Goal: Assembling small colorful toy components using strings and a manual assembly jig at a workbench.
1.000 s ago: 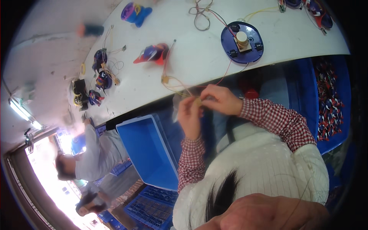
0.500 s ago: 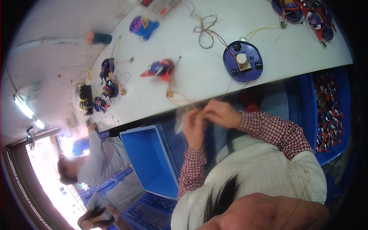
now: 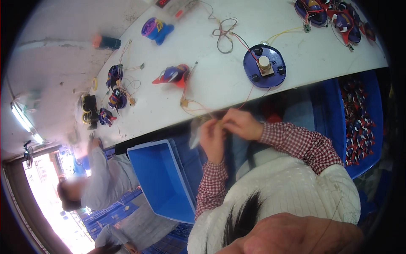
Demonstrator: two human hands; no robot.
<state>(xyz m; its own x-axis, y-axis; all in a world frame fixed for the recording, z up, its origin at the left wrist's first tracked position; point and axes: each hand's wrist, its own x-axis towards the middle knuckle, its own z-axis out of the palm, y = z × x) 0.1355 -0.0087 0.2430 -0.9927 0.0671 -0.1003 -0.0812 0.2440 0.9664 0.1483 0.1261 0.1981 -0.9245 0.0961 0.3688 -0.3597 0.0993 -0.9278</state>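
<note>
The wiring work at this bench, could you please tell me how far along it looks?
Done: wired red-and-blue pieces lie on the white table.
In hand: left hand and right hand meet on thin yellow wires at the table edge.
Left: a blue round base with loose leads, and a bin of parts.

We find bare tabletop [image 3: 220, 80] between the red-blue shell [image 3: 173, 74] and round blue base [image 3: 264, 66]; loose wires [image 3: 198, 108] crowd the near edge.

Single head-worn fisheye view, looking steeply down from above, close over both hands, white worktop [image 3: 220, 80] curving across the top.
</note>
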